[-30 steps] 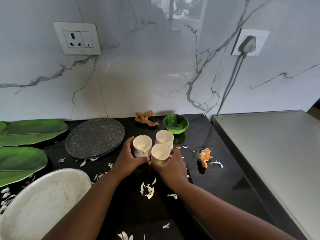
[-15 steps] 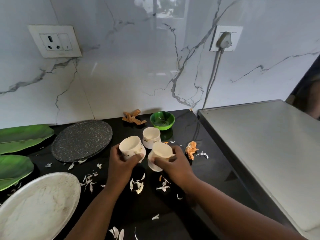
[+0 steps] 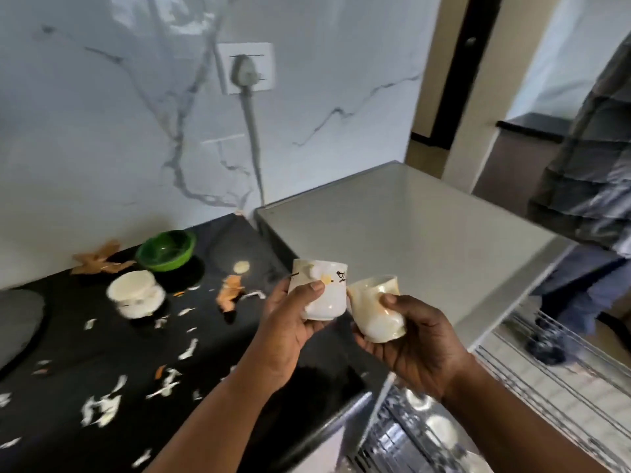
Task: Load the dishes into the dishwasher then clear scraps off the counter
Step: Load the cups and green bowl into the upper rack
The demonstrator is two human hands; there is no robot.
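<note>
While we are swinging right, toward the dishwasher, our left hand [image 3: 290, 331] is gripping one cup [image 3: 319, 288], thumb pressed on its side, and our right hand [image 3: 415, 349] is holding a second cup [image 3: 377, 307] tilted, fingers curled round its base. Both cups are hanging in the air just beside each other, rims nearly touching, over the tabletop [image 3: 85, 339] edge. A second ago they were standing on the tabletop with a third; now they are lifted clear and our view is turning off the spread of dishes.

Below our right wrist the rack [image 3: 420, 435] is showing, blurred, with pale round shapes in it that we cannot make out. We are judging that the cups are going there next, mouths down.

Further out, the third cup [image 3: 136, 295] is sitting alone on the tabletop, near the green bowl [image 3: 167, 249]. Scraps [image 3: 102, 406] are lying scattered around it, with an orange peel [image 3: 230, 291] beside and brown bits [image 3: 97, 257] by the wall. So loading is only partly done, and clearing is not begun. To our right, another person's legs [image 3: 573, 302] are standing near wire shelving [image 3: 563, 367].
</note>
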